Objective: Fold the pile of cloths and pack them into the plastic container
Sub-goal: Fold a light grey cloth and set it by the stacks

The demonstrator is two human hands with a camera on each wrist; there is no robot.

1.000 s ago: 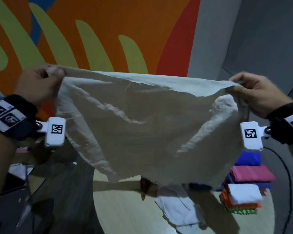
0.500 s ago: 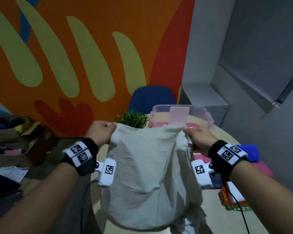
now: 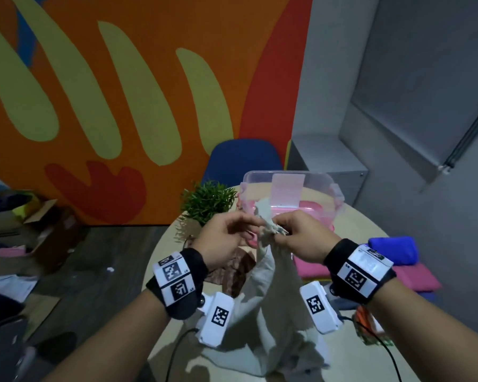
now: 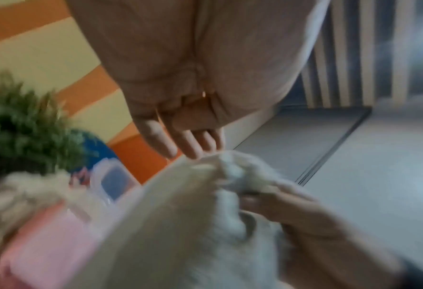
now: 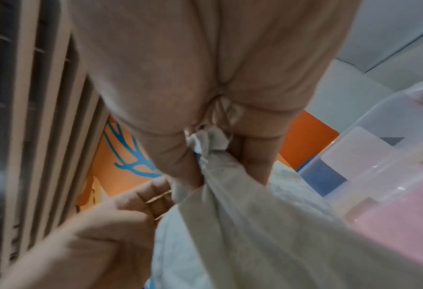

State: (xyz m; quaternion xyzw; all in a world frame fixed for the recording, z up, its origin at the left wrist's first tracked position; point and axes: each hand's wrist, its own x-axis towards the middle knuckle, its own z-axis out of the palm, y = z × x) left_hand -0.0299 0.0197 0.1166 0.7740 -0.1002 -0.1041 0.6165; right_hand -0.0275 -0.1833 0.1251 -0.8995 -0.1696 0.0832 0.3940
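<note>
A large beige cloth (image 3: 271, 299) hangs over the round table, its lower part resting on the tabletop. My hands are close together at its top. My right hand (image 3: 290, 232) grips the bunched corners (image 5: 205, 144) between thumb and fingers. My left hand (image 3: 246, 227) pinches the top edge just beside it, its fingertips (image 4: 193, 150) on the fabric. The clear plastic container (image 3: 323, 183) stands open right behind my hands, with something pink inside. Folded cloths sit at the right: a blue one (image 3: 392, 249), a pink one (image 3: 417, 279), and an orange one (image 3: 366, 318) nearer me.
A small green potted plant (image 3: 207, 199) stands left of the container. A blue chair (image 3: 243, 158) is behind the round wooden table (image 3: 166, 244). A brown patterned cloth (image 3: 240, 271) lies under my left hand. Cardboard boxes (image 3: 47, 232) and clutter cover the floor at the left.
My hands have come down from a wide spread, bringing the two top corners of the beige cloth together. The cloth now hangs narrow and doubled, and my head has tilted so the container shows.
</note>
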